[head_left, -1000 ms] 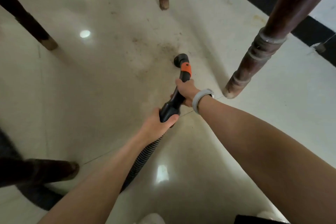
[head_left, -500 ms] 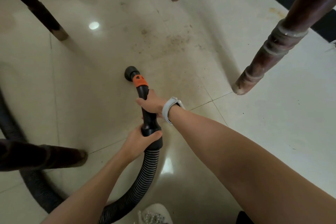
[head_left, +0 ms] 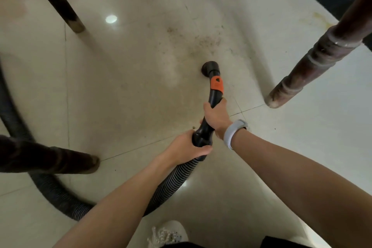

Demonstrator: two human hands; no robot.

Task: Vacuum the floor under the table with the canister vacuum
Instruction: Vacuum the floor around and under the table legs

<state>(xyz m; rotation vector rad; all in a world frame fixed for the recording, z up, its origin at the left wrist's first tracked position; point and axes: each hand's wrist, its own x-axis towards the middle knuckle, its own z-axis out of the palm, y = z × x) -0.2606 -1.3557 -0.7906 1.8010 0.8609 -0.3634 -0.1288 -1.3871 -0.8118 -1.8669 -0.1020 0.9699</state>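
Since half a second ago the nozzle has swung right and forward, from the bare tile to the near edge of the dirt patch. Right hand grips the black wand below its orange band, fingers curled round it; left hand wraps the cuff where the ribbed hose joins. Nozzle mouth sits on or just above the floor, between the desk legs; contact unclear. Step in hand: mid-sweep under the desk. Next move likely calls for pushing forward through the debris, keeping clear of the right leg.
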